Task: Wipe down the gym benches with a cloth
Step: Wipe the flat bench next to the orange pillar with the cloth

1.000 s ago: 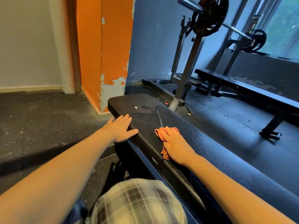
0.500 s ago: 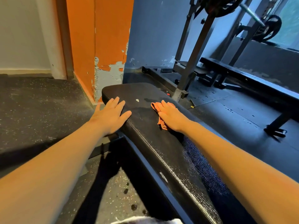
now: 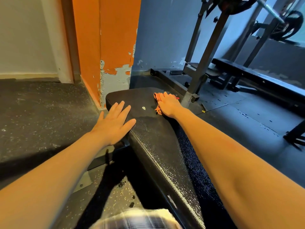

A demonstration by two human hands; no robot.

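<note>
My right hand (image 3: 169,104) lies flat on the orange cloth (image 3: 156,97), its grip wide, with straight fingers pressing the cloth down at the far right corner of the bench (image 3: 156,146). The left hand (image 3: 113,123) is spread on the left edge of the padded tabletop, grip wide too and holding nothing (a brace, I would guess). I judge this to be mid-wipe at the far end of the bench. A pale fleck (image 3: 144,108) sits between the hands, not yet cleared. The next move calls for a leftward sweep across it under steady downward pressure. The second bench (image 3: 264,80) by the window looks yet to be wiped.
</note>
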